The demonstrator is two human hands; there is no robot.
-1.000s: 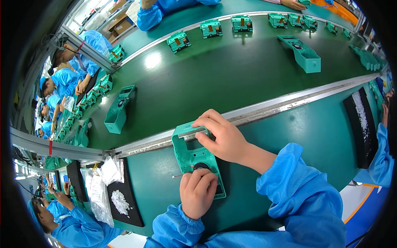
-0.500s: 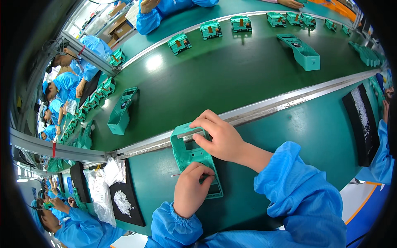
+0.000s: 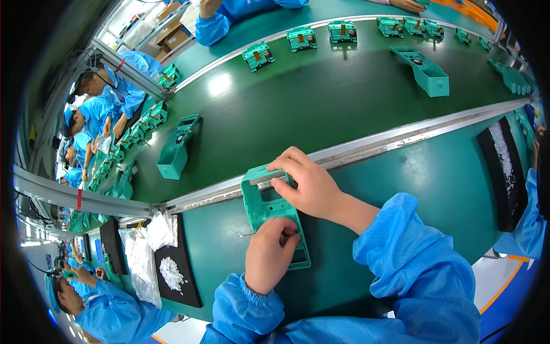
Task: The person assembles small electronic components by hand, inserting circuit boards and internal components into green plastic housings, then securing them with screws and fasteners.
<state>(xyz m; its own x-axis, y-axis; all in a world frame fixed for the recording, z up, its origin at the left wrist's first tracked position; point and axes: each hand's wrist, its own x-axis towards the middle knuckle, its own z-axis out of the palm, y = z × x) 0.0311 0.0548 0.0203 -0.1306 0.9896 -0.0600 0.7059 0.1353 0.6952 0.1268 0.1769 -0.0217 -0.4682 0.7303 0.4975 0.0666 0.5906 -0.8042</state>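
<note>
In front of me a green plastic housing with a rectangular opening at its far end lies on the green bench, that end by the metal rail. My right hand grips the far end, thumb inside the opening and fingers over the edge. Over the near part, my left hand is closed, thumb and fingertips pinched together inside the housing. Whatever those fingertips hold is hidden. A thin wire end sticks out to the left of this hand.
Beyond the metal rail, a dark green conveyor belt carries green housings and several green assemblies. White small parts lie on a black mat at left, beside plastic bags. Another black tray is at right. Co-workers in blue sit around.
My left fingers have shifted slightly up and right within the housing. My right hand keeps its hold on the far end. The whole view has moved a little.
</note>
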